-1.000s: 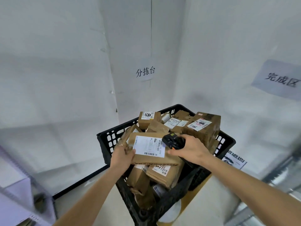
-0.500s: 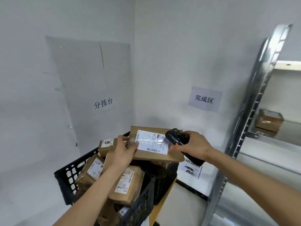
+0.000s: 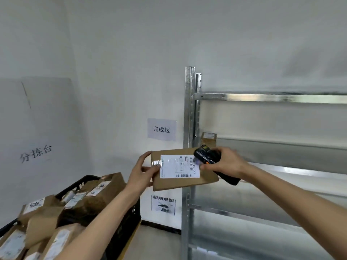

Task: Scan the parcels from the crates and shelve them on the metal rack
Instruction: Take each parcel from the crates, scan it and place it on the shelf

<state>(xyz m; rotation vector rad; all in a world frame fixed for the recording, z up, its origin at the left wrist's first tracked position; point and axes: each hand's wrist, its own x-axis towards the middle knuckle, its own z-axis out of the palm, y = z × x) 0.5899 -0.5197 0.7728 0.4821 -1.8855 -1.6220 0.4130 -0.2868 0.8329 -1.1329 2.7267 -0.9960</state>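
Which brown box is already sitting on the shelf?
The small parcel on the metal rack, just behind its post. The flat one is gripped by the left hand, and the others are piled in the black crate.

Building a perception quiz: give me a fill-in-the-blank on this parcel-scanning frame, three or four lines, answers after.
1. The left hand grips the flat cardboard parcel by its ____ edge.
2. The right hand holds a black ____ over the parcel's white label.
3. One small box already sits on a shelf of the metal ____.
4. The remaining parcels lie piled in a black ____ at lower left.

Missing words: left; scanner; rack; crate
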